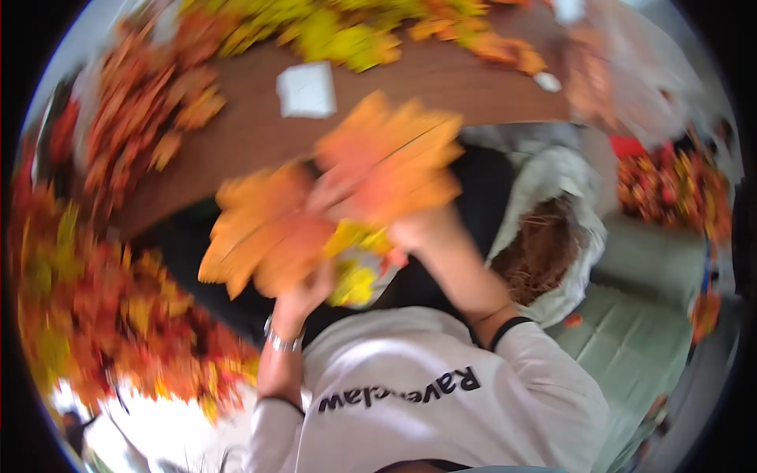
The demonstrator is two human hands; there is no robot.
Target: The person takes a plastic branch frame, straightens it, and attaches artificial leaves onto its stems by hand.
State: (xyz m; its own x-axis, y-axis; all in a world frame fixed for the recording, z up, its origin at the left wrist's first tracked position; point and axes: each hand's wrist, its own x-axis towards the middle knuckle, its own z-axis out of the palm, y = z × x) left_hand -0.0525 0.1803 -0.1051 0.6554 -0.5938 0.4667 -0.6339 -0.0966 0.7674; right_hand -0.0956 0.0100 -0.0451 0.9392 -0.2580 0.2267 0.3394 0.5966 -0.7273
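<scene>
At mid-frame, my left hand (pixel 317 285) pinches a big orange fabric leaf (pixel 256 225) angled up-left; right hand's (pixel 410 230) grip's too blurry, lol.

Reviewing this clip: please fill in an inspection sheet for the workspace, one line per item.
Surface: brown tabletop, bearing artificial leaves and a white paper square.
Job's things: two large orange artificial maple leaves between the hands; smaller yellow leaves below them.
Clutter: red and orange leaf heap at left; white sack of brown strands at right.
Hands: left hand and right hand each at a large leaf; blur hides the exact grips.
Cables: nothing seen.
Surroundings: green padded seat at right, translucent plastic bag beyond the sack.
</scene>
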